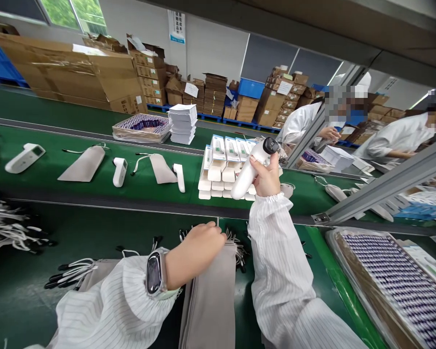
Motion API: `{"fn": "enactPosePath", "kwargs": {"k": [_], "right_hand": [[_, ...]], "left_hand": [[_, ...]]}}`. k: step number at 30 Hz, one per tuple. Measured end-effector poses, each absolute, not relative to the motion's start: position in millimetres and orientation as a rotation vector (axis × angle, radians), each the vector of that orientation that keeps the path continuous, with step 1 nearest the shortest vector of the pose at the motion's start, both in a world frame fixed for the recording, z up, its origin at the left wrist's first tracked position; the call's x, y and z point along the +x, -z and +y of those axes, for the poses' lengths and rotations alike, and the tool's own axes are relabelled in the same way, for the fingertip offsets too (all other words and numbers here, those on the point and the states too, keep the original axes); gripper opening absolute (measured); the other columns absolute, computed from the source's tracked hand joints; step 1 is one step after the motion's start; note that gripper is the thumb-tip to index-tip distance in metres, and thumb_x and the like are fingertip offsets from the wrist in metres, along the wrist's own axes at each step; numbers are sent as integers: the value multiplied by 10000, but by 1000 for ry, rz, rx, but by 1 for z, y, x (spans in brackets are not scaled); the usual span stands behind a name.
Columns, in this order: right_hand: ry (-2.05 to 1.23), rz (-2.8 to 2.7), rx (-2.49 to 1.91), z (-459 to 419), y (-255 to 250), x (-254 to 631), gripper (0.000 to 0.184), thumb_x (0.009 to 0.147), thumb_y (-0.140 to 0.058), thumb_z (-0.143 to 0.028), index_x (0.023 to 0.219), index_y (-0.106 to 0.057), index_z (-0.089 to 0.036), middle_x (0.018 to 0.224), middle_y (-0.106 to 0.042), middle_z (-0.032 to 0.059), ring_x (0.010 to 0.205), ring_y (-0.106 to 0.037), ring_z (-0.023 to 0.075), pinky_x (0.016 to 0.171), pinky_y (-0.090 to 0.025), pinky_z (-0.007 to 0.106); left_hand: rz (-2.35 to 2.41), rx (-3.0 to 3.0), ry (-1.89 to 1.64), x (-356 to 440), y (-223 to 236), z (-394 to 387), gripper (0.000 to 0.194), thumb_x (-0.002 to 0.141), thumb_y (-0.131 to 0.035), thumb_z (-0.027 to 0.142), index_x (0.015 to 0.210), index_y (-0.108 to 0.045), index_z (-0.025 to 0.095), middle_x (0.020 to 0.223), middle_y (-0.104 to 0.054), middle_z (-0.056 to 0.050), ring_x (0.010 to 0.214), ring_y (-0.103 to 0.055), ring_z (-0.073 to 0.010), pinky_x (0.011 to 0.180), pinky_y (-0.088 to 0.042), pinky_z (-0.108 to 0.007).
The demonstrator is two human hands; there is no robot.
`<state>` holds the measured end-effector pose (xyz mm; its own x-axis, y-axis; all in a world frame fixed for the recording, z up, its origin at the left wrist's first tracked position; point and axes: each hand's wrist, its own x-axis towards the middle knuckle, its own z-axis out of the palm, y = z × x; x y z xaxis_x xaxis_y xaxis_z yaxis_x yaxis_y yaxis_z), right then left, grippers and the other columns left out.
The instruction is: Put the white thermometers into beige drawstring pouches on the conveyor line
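My right hand is raised over the conveyor, wrapped round a white infrared thermometer with a black sensor end. Below it to the left, my left hand has its fingers curled on the corded top end of a stack of grey drawstring pouches. It seems to pinch the top pouch; its fingertips are partly hidden. Behind the thermometer, several small white boxes stand with their end flaps open. Along the belt to the left lie a grey pouch and another thermometer.
A tray of purple-and-white batteries stands at right. A slanted metal post crosses the right side. On the far ledge are a wrapped tray and a paper stack. Two people in white work beyond the post.
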<state>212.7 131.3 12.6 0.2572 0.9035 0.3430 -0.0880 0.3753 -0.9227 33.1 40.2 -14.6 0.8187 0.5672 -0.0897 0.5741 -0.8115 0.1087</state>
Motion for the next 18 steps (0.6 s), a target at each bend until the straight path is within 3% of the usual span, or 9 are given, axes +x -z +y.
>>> {"fn": "enactPosePath", "kwargs": {"k": [18], "right_hand": [[-866,-1080,-1005,136,-7,208,675,595,-645,-365,1160,-277,-318,831,-534,-5,621,-563,138,545,-511,320]], "left_hand": [[861,2964,14,36,15,34,264,524,-459,-71,669,-493,147,717,-546,-34,681,-516,-198,564,-416,-294]]}}
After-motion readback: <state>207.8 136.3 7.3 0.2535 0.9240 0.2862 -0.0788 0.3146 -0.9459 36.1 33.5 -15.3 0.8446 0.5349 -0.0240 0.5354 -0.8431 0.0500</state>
